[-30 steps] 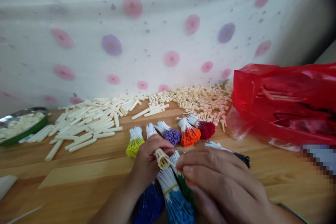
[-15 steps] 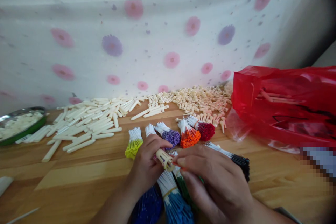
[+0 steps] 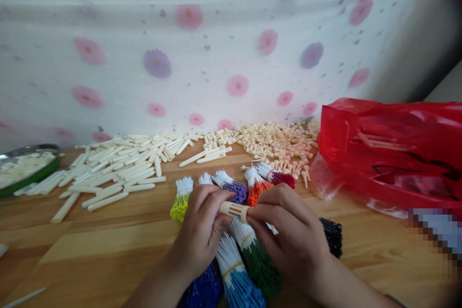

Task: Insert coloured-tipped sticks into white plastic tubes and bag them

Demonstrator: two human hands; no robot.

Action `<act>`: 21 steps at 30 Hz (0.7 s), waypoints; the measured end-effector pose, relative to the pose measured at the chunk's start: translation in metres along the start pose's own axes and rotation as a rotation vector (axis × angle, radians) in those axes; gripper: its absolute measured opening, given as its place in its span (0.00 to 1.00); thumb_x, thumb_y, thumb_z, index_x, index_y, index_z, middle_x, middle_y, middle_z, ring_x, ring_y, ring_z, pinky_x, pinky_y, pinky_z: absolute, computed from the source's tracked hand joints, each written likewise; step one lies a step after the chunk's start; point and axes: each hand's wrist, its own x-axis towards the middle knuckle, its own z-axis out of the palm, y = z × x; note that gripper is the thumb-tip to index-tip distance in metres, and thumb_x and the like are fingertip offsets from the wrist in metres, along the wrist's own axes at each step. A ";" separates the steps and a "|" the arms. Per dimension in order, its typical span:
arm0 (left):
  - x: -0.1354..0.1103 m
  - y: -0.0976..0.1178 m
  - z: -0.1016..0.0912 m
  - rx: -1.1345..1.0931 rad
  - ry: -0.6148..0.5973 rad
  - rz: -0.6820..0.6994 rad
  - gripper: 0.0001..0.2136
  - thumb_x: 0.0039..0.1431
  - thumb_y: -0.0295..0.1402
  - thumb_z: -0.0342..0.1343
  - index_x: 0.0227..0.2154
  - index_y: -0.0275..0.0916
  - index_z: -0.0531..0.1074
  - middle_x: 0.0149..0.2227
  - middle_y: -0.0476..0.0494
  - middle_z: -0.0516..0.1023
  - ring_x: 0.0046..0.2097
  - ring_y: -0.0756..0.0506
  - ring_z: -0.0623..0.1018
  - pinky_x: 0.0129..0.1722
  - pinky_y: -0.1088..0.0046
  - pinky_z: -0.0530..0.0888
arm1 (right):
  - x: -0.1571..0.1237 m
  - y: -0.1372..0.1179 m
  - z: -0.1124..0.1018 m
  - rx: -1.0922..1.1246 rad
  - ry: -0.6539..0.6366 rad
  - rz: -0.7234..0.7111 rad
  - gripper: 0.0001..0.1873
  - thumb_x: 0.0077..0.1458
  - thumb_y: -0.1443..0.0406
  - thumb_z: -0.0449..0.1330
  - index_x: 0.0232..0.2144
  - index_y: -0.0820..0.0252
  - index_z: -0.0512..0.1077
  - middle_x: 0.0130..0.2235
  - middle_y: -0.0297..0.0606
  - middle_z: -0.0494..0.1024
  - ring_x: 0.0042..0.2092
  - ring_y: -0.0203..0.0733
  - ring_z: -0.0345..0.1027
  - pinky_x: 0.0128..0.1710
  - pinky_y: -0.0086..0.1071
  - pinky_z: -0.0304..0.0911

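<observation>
A cream slotted pen barrel [image 3: 234, 211] lies nearly level between my two hands, above the refill bundles. My left hand [image 3: 202, 224] is closed round its left end. The fingers of my right hand [image 3: 292, 224] are pinched together at its right end; whether they also grip a refill there is hidden. Orange-red and dark strips show through the barrel's slots. Beneath my hands are banded bundles of pen refills: light blue [image 3: 242, 285], green [image 3: 263, 262] and dark blue [image 3: 202, 286]. Behind them stand yellow [image 3: 179, 208], purple [image 3: 238, 191], orange [image 3: 255, 194] and dark red [image 3: 283, 179] bundles.
A pile of cream pen tubes [image 3: 119, 168] lies at the back left, beside a green-sided metal dish [image 3: 39, 174] of small pale parts. Slotted parts [image 3: 274, 139] are heaped at the back. A red plastic bag [image 3: 390, 163] stands at right. Black refills [image 3: 331, 236] lie beyond my right hand.
The pen barrel has turned from pointing toward me to lying nearly level. The orange refill in my right fingers no longer shows outside the barrel; orange-red now shows in its slots.
</observation>
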 end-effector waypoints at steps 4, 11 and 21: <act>0.001 0.001 0.000 0.173 0.128 0.082 0.15 0.65 0.39 0.41 0.48 0.37 0.65 0.43 0.40 0.63 0.44 0.41 0.67 0.43 0.63 0.65 | 0.000 0.002 0.004 0.127 -0.014 0.137 0.05 0.52 0.75 0.59 0.28 0.62 0.71 0.30 0.37 0.72 0.34 0.36 0.66 0.35 0.30 0.62; 0.002 0.007 0.000 0.398 0.256 0.131 0.13 0.64 0.36 0.45 0.45 0.36 0.68 0.39 0.40 0.65 0.40 0.41 0.67 0.40 0.62 0.64 | -0.004 0.001 0.011 0.412 0.008 0.457 0.07 0.56 0.69 0.57 0.26 0.59 0.70 0.28 0.32 0.69 0.32 0.34 0.64 0.32 0.28 0.58; 0.004 0.006 0.002 0.489 0.293 0.118 0.12 0.63 0.35 0.47 0.43 0.36 0.71 0.37 0.39 0.68 0.38 0.41 0.67 0.39 0.61 0.63 | -0.009 0.007 0.024 0.693 0.088 0.747 0.05 0.52 0.66 0.61 0.25 0.56 0.74 0.30 0.32 0.69 0.35 0.36 0.63 0.37 0.31 0.57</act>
